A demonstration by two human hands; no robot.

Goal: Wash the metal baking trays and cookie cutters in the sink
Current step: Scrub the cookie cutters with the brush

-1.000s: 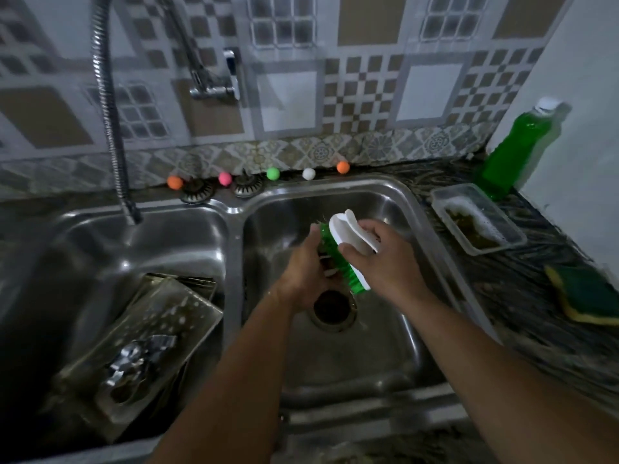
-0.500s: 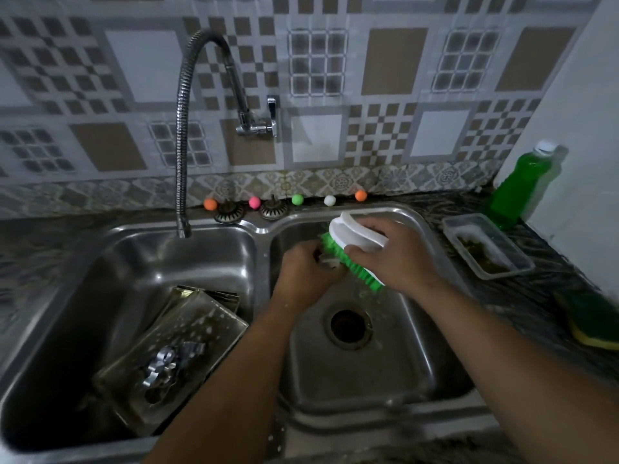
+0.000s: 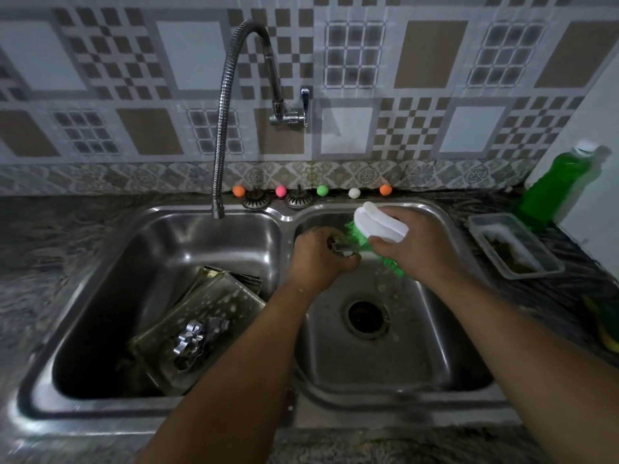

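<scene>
Over the right basin of the double sink point(image 3: 435, 370), my left hand point(image 3: 316, 259) grips a small metal cookie cutter point(image 3: 341, 251), mostly hidden by my fingers. My right hand point(image 3: 418, 244) holds a scrub brush point(image 3: 375, 229) with a white handle and green bristles, pressed against the cutter. In the left basin a stack of soapy metal baking trays point(image 3: 207, 309) leans tilted, with several shiny cookie cutters point(image 3: 197, 336) lying on the top tray.
A flexible faucet point(image 3: 222, 128) arcs over the left basin. Coloured balls point(image 3: 322, 190) and two drain strainers line the back ledge. A clear plastic tub point(image 3: 512, 246), a green soap bottle point(image 3: 556, 185) and a sponge point(image 3: 606, 326) sit on the right counter.
My head has tilted up, so the faucet and wall fill more of the view. Both hands stay together over the right basin, brush still rubbing the cutter.
</scene>
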